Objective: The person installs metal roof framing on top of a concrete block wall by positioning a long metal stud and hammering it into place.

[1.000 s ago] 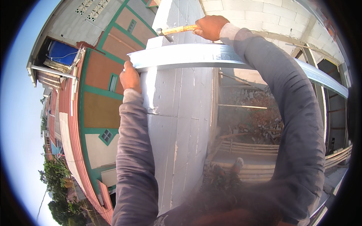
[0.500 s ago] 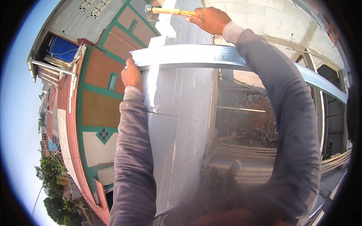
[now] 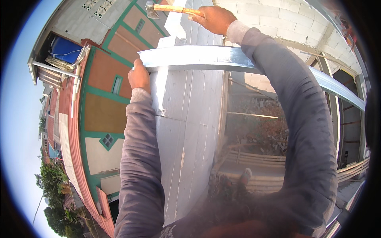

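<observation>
Wood-handled hammer [image 3: 171, 8], held, head leftward | silvery metal channel [image 3: 194, 56], lying crosswise

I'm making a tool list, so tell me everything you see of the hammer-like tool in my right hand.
The hammer-like tool has a yellow-brown handle, apparently wooden, and a grey, metal-looking head. Your right hand grips the end opposite the head. It runs nearly level across the picture, head leftmost, shown above the metal channel and apart from it. The head's exact shape is unclear.
</observation>
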